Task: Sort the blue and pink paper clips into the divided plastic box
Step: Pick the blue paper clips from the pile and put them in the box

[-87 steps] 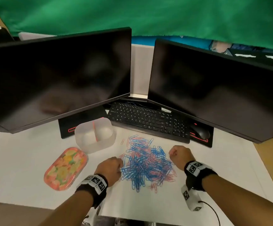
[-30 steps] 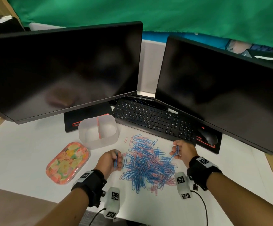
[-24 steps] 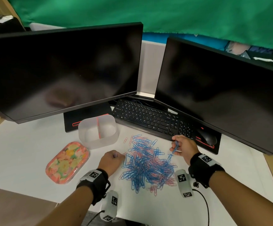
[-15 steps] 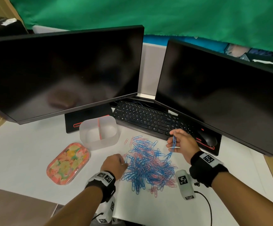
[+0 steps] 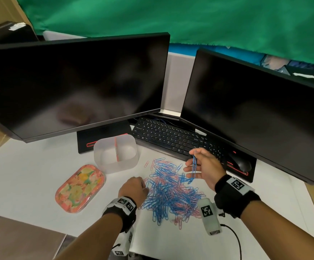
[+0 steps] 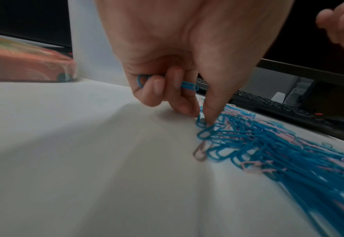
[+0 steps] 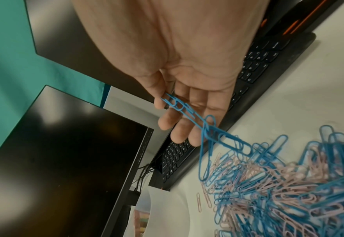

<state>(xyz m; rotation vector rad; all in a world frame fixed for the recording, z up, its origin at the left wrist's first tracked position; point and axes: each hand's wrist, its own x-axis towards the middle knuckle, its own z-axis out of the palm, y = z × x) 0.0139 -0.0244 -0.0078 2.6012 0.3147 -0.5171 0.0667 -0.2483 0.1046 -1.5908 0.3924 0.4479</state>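
Observation:
A heap of blue and pink paper clips (image 5: 171,194) lies on the white desk. The translucent divided box (image 5: 118,166), with a pink divider, stands just beyond the heap's left side and looks empty. My left hand (image 6: 202,117) is down at the heap's left edge. Its curled fingers hold blue clips (image 6: 189,85), and its thumb and forefinger touch a blue clip on the desk. My right hand (image 5: 194,155) is raised over the heap's far right edge. It pinches a linked string of blue clips (image 5: 194,170) that hangs down to the heap, also clear in the right wrist view (image 7: 187,112).
A floral, pink-orange lid (image 5: 80,188) lies left of the box. A black keyboard (image 5: 171,137) and a mouse (image 5: 240,163) sit behind the heap. Two dark monitors (image 5: 73,85) (image 5: 255,113) overhang the back. The desk's front edge is near my forearms.
My right hand has lifted up and inward from the heap's right edge, drawing up a string of blue clips. My left hand has turned back down to the heap's left edge.

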